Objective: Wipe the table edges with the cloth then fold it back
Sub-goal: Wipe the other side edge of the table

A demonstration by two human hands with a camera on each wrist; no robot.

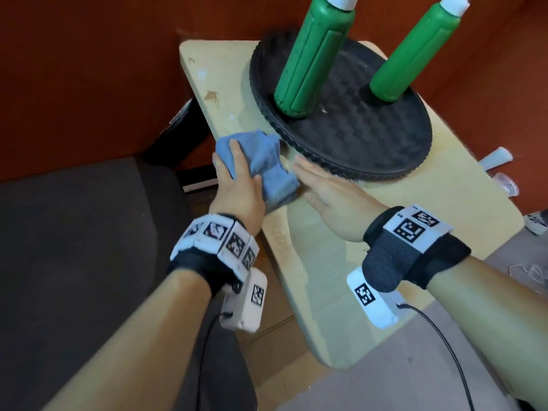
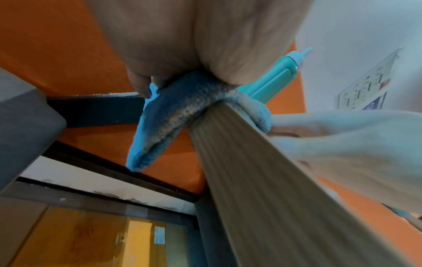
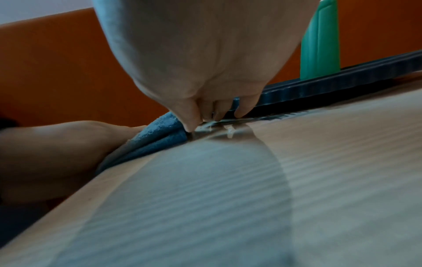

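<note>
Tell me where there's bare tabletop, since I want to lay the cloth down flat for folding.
The widest bare patch is the near end of the table, between the right hand and the near edge. A narrower strip runs along the right edge beside the tray. The far half is crowded: the tray with two bottles fills it, and the left hand holds the cloth at the left edge.

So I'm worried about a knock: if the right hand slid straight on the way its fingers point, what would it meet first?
Probably the black tray: the right hand lies flat with its fingertips at the rim, the blue cloth alongside. Depth is unclear.
</note>
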